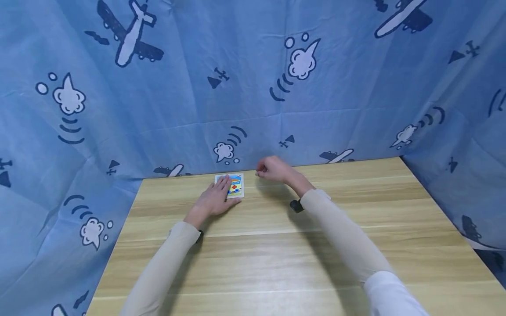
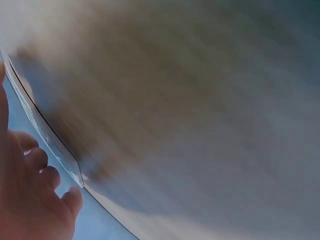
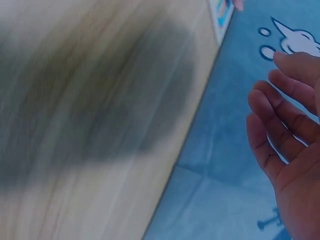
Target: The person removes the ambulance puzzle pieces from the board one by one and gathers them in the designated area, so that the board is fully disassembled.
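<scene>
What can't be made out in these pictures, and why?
Head view: the left part of the picture card, hidden under the left hand; whether the right hand pinches anything, too small to tell.
Left wrist view: the card's print, seen at too shallow an angle.
Right wrist view: most of the card, cut off by the top edge.

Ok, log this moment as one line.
left hand: on picture card | right hand: loosely curled, nothing visibly held, apart from card | card: on wooden table, far side
</scene>
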Demonstrator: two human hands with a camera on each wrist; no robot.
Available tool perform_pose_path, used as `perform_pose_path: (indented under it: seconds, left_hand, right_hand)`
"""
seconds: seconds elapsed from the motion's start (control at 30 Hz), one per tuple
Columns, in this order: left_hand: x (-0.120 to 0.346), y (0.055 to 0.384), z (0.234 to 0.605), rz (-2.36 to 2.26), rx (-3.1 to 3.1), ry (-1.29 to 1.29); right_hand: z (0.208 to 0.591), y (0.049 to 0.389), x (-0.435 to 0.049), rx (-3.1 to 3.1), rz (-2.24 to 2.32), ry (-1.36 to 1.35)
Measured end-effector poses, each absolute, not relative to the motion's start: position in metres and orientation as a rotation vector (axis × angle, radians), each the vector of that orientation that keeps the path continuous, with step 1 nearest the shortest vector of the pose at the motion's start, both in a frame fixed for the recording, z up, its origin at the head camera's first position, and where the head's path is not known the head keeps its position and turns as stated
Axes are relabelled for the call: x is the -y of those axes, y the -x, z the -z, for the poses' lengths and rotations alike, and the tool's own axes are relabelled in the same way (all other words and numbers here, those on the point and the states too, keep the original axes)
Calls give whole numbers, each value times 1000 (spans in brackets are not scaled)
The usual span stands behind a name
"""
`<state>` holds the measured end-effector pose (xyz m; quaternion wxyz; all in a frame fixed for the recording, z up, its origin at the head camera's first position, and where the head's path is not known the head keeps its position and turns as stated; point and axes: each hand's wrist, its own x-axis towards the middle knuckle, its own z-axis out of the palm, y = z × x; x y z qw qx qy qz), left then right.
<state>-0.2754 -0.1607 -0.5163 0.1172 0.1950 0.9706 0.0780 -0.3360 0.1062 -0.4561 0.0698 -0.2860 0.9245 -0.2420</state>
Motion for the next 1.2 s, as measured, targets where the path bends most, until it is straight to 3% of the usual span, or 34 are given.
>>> perform_pose_path:
  seconds: [0.6,1.2]
  left_hand:
    - [168,287,517,-198,-2783,-555]
    - [156,287,515,-208,-2761,-587]
  right_hand:
    - [497,347,-48,-2763,752,832]
    - [511,349,-25,-2855,615,823]
